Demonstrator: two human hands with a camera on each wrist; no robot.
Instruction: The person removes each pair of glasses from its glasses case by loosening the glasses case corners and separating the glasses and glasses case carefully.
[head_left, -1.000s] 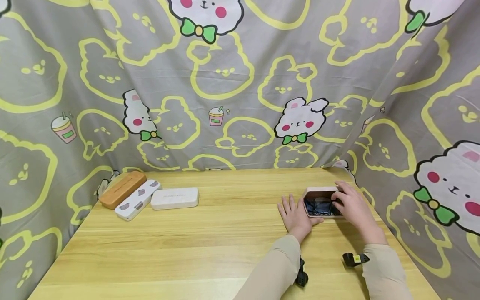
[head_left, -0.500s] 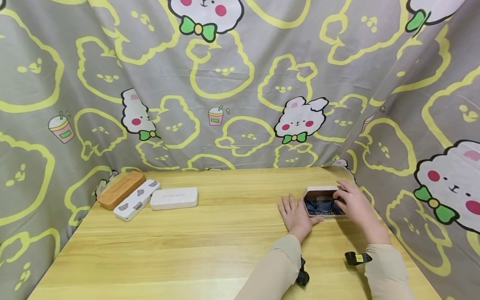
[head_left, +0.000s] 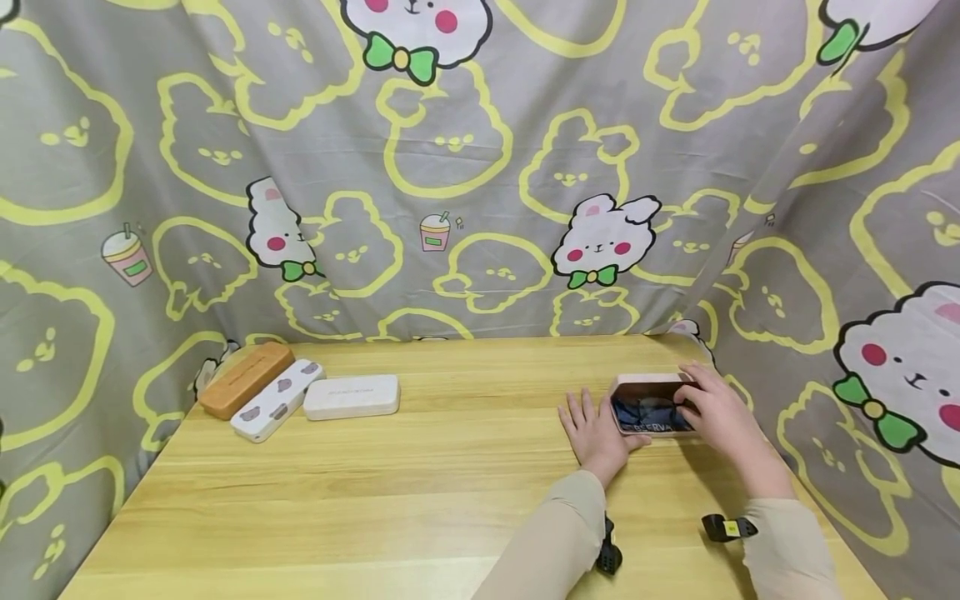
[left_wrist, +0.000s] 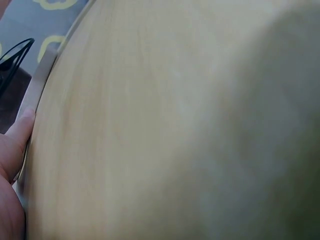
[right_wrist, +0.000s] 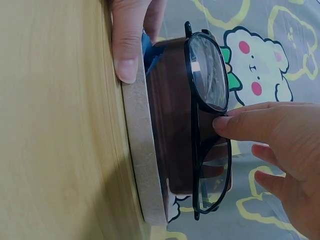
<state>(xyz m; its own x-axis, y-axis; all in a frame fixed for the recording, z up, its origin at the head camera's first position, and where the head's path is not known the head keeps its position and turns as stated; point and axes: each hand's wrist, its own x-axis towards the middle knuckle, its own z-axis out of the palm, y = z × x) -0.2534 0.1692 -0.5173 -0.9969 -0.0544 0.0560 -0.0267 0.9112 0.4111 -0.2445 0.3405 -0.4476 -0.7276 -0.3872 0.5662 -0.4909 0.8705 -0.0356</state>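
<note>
Right hand (right_wrist: 292,145) pinches black glasses (right_wrist: 195,122) near the bridge; in its wrist view, the open case (right_wrist: 141,150) lies left, long axes nearly parallel.

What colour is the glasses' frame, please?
The glasses' frame is black, clearest in the right wrist view.

A curtained-off nook, in a home or elsewhere I cannot tell: grey cartoon-rabbit curtains (head_left: 487,187) fill the frame's top and both sides around a wood-grain worktop (head_left: 360,492).
</note>
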